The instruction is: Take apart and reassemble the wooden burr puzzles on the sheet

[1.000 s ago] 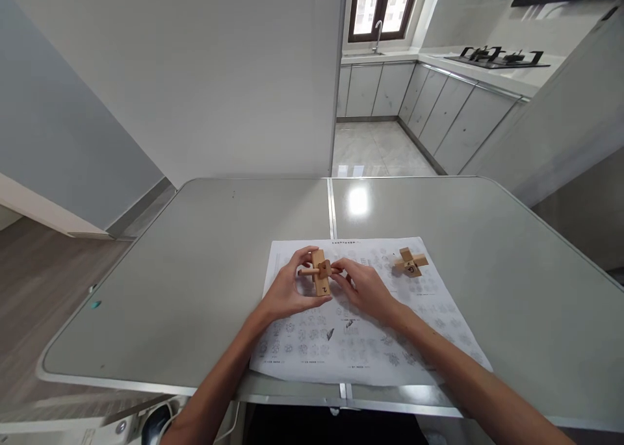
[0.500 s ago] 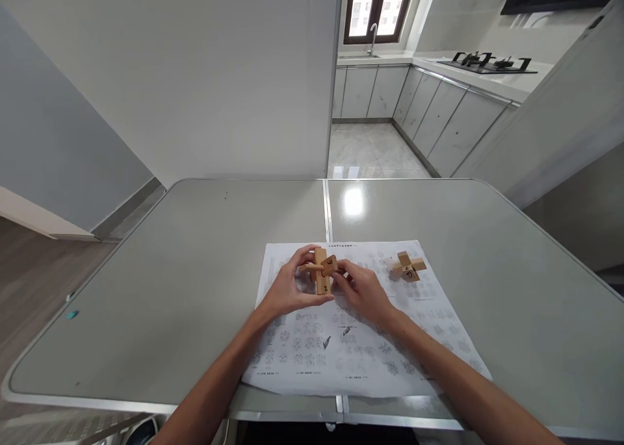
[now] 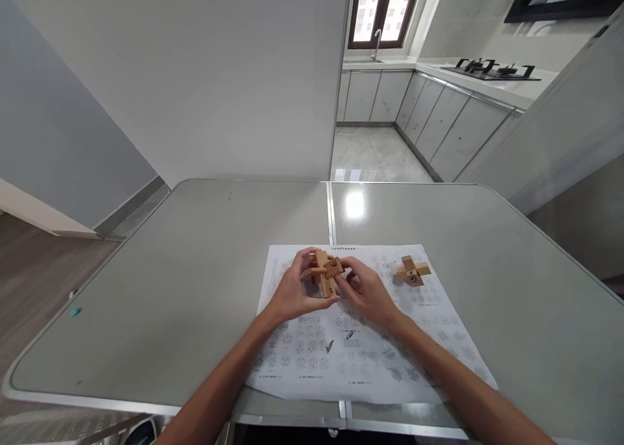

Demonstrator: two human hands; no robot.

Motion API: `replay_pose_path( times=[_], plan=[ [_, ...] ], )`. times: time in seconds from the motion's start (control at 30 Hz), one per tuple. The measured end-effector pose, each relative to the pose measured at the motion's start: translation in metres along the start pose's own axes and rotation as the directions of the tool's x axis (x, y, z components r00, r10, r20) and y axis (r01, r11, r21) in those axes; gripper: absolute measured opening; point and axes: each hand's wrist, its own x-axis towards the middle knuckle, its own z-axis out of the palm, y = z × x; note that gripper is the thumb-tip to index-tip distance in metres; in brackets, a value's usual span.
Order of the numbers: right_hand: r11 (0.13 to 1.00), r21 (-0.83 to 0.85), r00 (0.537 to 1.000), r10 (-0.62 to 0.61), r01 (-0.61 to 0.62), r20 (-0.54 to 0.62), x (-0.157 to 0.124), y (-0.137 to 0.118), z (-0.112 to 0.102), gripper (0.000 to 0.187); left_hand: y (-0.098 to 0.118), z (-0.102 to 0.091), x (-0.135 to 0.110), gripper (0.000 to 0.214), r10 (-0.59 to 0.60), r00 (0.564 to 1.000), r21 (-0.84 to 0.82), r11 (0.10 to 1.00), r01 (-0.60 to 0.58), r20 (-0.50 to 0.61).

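Note:
My left hand (image 3: 295, 292) and my right hand (image 3: 368, 292) are both closed on a wooden burr puzzle (image 3: 324, 271) held just above a printed paper sheet (image 3: 363, 341). The puzzle is made of crossed light-wood bars; one carries a dark number mark. My left fingers pinch the upright bar and a bar sticking out left. My right fingers pinch a bar on the right side. A second, smaller wooden cross puzzle (image 3: 413, 271) lies on the sheet to the right, untouched.
The sheet rests on a grey folding table (image 3: 185, 282) with a metal seam down its middle. A small teal speck (image 3: 75, 312) sits near the left edge. Behind the table stands a white wall; a kitchen with cabinets (image 3: 439, 117) opens at the right.
The puzzle has turned slightly in my hands and my fingers have closed in around it. The camera shifted a little; the second puzzle stays put.

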Motion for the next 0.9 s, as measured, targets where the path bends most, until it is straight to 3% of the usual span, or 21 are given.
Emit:
replay_pose_path(
  times=[0.13, 0.37, 0.53, 0.9],
  plan=[
    [0.995, 0.102, 0.990, -0.010, 0.024, -0.140, 0.003, -0.008, -0.007, 0.021, -0.005, 0.006, -0.002, 0.087, 0.025, 0.997, 0.054, 0.998, -0.021, -0.076],
    [0.997, 0.065, 0.998, 0.043, -0.041, -0.035, -0.001, -0.010, -0.005, 0.034, -0.015, 0.011, -0.007, 0.087, 0.137, 0.987, 0.286, 0.952, -0.107, -0.085],
    [0.999, 0.016, 0.999, 0.032, -0.031, -0.044, -0.002, -0.011, -0.003, 0.038, -0.012, 0.011, -0.008, 0.087, 0.181, 0.981, 0.377, 0.915, -0.143, -0.066],
    [0.998, 0.039, 0.996, 0.053, -0.050, -0.076, -0.004, -0.012, -0.004, 0.040, -0.006, 0.011, -0.004, 0.085, 0.217, 0.972, 0.427, 0.890, -0.160, -0.089]
  ],
)
